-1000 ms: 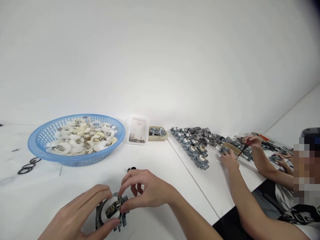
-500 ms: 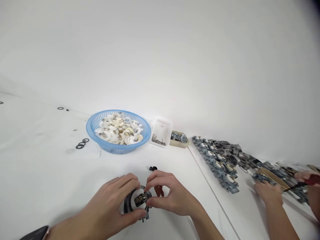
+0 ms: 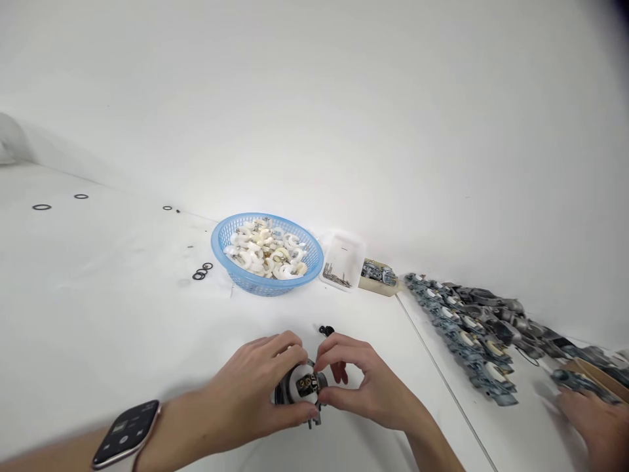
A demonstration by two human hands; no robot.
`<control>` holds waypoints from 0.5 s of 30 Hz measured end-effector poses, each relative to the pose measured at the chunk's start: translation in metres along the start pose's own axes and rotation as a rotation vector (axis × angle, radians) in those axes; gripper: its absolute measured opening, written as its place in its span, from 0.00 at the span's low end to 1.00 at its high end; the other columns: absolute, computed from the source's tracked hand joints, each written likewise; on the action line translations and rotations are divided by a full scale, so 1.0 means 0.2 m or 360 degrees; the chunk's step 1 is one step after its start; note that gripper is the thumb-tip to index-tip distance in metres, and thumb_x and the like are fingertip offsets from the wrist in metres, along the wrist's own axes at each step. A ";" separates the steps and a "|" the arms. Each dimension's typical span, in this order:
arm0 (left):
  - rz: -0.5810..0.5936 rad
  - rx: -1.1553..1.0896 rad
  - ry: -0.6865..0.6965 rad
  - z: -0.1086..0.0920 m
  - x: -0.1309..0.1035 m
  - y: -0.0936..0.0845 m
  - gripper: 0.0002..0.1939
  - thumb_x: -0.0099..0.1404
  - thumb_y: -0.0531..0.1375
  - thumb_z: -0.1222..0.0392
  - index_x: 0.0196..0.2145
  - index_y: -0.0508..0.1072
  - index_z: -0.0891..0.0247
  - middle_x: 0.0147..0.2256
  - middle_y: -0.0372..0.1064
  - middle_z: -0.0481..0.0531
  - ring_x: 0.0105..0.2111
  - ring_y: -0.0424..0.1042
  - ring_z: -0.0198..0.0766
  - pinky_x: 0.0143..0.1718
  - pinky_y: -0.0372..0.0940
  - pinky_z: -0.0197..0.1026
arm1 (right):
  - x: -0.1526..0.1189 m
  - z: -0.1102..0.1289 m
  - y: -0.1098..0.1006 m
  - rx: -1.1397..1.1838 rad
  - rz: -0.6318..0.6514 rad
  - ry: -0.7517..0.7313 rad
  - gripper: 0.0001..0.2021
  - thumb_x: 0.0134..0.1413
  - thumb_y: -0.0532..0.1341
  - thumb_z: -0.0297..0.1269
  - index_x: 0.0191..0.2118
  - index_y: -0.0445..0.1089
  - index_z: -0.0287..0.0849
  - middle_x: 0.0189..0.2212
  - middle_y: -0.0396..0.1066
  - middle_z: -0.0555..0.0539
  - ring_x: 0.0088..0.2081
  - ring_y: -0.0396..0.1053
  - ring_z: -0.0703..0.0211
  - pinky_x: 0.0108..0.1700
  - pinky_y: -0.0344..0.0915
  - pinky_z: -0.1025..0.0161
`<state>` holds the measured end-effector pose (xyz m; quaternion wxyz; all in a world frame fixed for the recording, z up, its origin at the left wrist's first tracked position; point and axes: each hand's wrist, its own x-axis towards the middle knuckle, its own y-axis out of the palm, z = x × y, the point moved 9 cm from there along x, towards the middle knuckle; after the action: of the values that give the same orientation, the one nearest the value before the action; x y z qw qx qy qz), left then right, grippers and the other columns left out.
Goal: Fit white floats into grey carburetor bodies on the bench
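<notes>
A metal carburetor-like part [image 3: 307, 383] with a white ring-shaped piece and brass fittings rests low in the middle of the view. My left hand [image 3: 258, 383] wraps round its left side, thumb along the near edge. At its right side is my right hand [image 3: 361, 380], thumb and index finger pinched on a small piece at the edge of the white ring; the fingertips partly hide that piece. Small black parts [image 3: 326, 330] lie just beyond my right hand. A blue basket [image 3: 268, 286] of white curved float pieces [image 3: 265, 252] stands farther back.
A white tray [image 3: 358, 244] of thin metal pins and a box [image 3: 377, 286] of metal parts stand right of the basket. Rows of metal bodies [image 3: 462, 341] spread rightward. Black rings [image 3: 202, 271] lie at left. Another person's hand [image 3: 590, 413] is at the right edge, beside a cardboard box [image 3: 597, 377].
The camera view has shifted, so the scene sits farther right and the watch on my left wrist shows fully. My hands keep the same hold on the metal part.
</notes>
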<state>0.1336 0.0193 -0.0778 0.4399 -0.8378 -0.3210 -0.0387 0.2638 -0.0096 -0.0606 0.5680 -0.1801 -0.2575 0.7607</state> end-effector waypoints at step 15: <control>-0.0235 -0.0172 -0.0142 0.16 -0.03 -0.14 0.20 0.76 0.41 0.41 0.53 0.62 0.53 0.38 0.69 0.49 0.31 0.71 0.41 0.35 0.66 0.40 | -0.01 0.16 0.11 -0.0604 0.0056 -0.0278 0.34 0.44 0.72 0.42 0.60 0.67 0.51 0.50 0.75 0.47 0.47 0.74 0.53 0.51 0.69 0.61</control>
<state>0.1054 0.0508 -0.0793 0.3754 -0.8353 -0.3985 -0.0508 0.2284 -0.0222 -0.0485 0.4859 -0.2216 -0.4413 0.7212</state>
